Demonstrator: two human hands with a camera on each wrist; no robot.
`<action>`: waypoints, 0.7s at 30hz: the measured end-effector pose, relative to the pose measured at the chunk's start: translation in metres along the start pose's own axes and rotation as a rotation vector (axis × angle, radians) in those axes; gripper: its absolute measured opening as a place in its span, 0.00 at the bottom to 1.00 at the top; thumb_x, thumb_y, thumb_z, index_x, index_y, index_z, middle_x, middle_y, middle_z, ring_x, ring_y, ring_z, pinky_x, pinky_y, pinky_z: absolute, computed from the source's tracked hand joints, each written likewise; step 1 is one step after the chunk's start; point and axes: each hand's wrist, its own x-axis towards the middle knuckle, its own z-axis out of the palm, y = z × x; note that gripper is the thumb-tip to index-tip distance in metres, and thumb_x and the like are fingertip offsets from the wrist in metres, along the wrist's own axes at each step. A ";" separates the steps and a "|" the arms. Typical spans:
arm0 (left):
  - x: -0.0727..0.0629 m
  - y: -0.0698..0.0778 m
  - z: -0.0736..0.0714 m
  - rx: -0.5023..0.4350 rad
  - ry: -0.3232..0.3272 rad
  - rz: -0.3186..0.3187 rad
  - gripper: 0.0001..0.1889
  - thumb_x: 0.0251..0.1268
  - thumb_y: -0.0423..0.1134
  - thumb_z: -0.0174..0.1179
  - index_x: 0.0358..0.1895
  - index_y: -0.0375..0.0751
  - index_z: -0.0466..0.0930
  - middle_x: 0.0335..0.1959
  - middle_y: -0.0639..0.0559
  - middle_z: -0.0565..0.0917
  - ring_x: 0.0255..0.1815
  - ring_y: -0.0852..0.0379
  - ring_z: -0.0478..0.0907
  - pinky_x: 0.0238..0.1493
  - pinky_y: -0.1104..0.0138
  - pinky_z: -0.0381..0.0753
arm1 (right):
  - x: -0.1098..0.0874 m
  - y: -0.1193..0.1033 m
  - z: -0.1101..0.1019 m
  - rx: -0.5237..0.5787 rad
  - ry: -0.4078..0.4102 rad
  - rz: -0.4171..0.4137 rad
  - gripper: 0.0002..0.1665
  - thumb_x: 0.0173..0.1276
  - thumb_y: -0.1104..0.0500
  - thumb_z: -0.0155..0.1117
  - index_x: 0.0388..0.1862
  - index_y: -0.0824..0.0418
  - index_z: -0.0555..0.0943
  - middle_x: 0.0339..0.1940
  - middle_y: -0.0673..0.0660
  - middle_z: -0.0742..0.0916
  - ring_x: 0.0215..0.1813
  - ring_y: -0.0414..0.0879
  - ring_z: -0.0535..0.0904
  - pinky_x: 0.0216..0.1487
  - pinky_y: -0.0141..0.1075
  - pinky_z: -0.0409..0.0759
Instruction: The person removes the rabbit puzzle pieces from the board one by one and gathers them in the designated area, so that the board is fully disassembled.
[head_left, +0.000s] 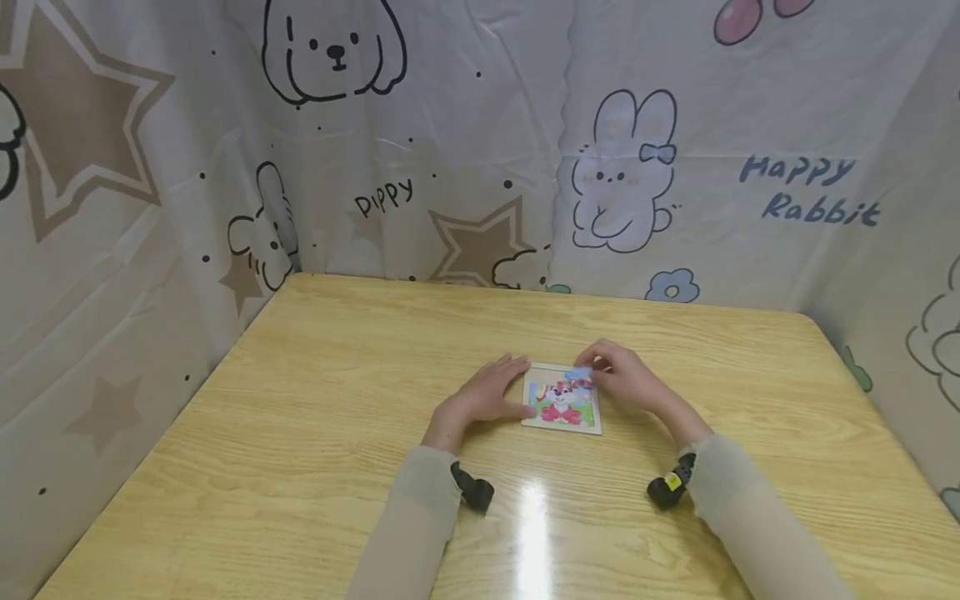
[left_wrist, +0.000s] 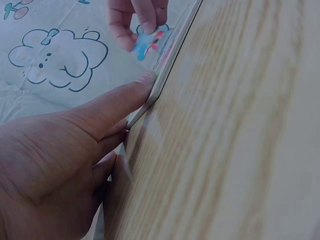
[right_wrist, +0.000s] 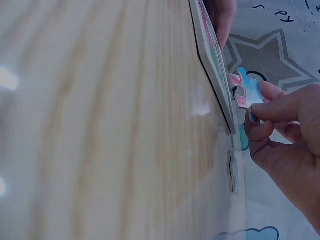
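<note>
A small square jigsaw puzzle board (head_left: 561,427) with a pale rim lies on the table, showing a pink-and-white cartoon animal on green. My left hand (head_left: 491,390) rests at its left edge, fingers by the far corner. In the left wrist view that hand's thumb (left_wrist: 125,97) lies extended on the rim. My right hand (head_left: 626,379) pinches a blue-and-pink puzzle piece (right_wrist: 254,94) between thumb and fingers, over the board's far right corner. Seen from the right wrist, the piece is tilted close beside the board's edge. The board's far left part shows bare backing.
Flat on the wooden table (head_left: 337,500), another thin piece (right_wrist: 233,172) lies near the board in the right wrist view. A printed curtain (head_left: 465,125) stands behind the table and along both sides. Black wrist cameras sit on both sleeves.
</note>
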 end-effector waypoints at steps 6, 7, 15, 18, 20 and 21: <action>-0.002 0.001 -0.001 0.016 -0.002 0.014 0.44 0.62 0.55 0.65 0.78 0.49 0.54 0.81 0.52 0.52 0.83 0.52 0.41 0.84 0.56 0.42 | -0.010 0.006 -0.007 0.002 0.006 0.054 0.15 0.69 0.71 0.54 0.49 0.61 0.81 0.54 0.62 0.82 0.57 0.60 0.79 0.60 0.55 0.80; -0.002 0.001 -0.001 0.015 -0.001 0.018 0.44 0.62 0.55 0.65 0.78 0.49 0.54 0.81 0.52 0.52 0.83 0.52 0.41 0.84 0.56 0.41 | -0.011 0.007 -0.008 0.005 0.008 0.060 0.14 0.69 0.71 0.54 0.49 0.61 0.81 0.55 0.62 0.82 0.57 0.60 0.78 0.60 0.54 0.80; -0.002 0.001 -0.001 0.015 0.000 0.026 0.44 0.62 0.55 0.64 0.78 0.48 0.54 0.81 0.52 0.52 0.83 0.52 0.41 0.84 0.56 0.41 | -0.022 0.014 -0.017 0.005 0.033 0.078 0.13 0.69 0.71 0.54 0.49 0.63 0.80 0.55 0.65 0.82 0.58 0.63 0.78 0.61 0.57 0.78; -0.003 0.001 -0.002 0.016 -0.004 0.023 0.44 0.62 0.54 0.65 0.78 0.49 0.54 0.81 0.53 0.52 0.83 0.52 0.41 0.84 0.56 0.40 | -0.026 0.018 -0.020 -0.003 0.038 0.087 0.13 0.70 0.71 0.53 0.49 0.63 0.80 0.55 0.65 0.81 0.59 0.63 0.78 0.61 0.57 0.78; -0.003 0.002 -0.002 0.008 -0.004 0.019 0.44 0.62 0.54 0.65 0.78 0.49 0.54 0.81 0.53 0.52 0.83 0.52 0.41 0.84 0.57 0.40 | -0.028 0.021 -0.023 -0.011 0.042 0.077 0.14 0.70 0.72 0.53 0.49 0.64 0.80 0.55 0.65 0.81 0.58 0.64 0.78 0.61 0.58 0.78; -0.003 0.002 -0.002 0.008 -0.005 0.016 0.44 0.62 0.54 0.65 0.78 0.49 0.54 0.81 0.53 0.52 0.83 0.53 0.41 0.84 0.57 0.40 | -0.029 0.022 -0.024 -0.016 0.045 0.075 0.13 0.70 0.72 0.53 0.49 0.64 0.80 0.55 0.65 0.81 0.58 0.64 0.78 0.61 0.58 0.78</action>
